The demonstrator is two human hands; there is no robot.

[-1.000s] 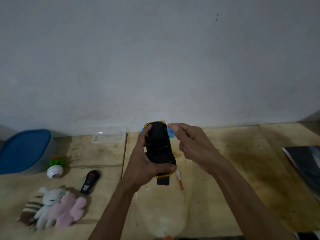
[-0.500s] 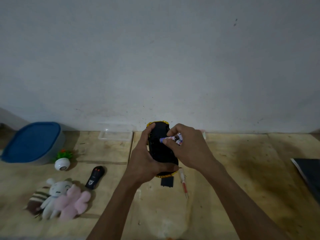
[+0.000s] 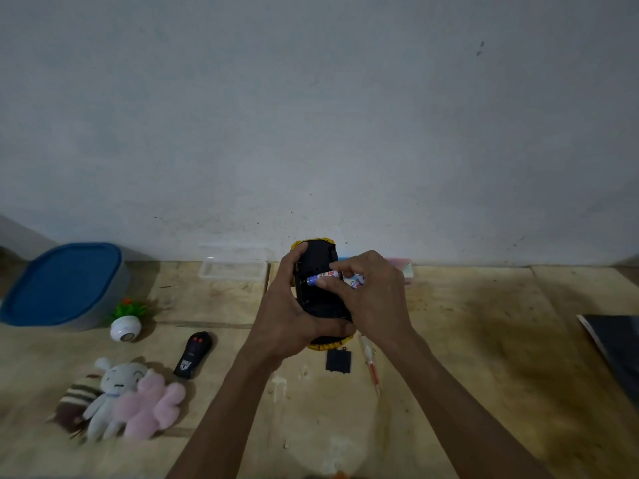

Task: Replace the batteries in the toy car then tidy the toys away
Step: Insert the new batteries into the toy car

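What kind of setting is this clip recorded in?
Probably a home workbench or makeshift table: rough plywood boards set against a scuffed, bare plaster wall. Plush toys, a lidded plastic tub and a small remote suggest a household, not a workshop.

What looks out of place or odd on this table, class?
The small black cover lies loose on the table below the upturned toy car, beside a screwdriver. The small potted plant lies tipped over.
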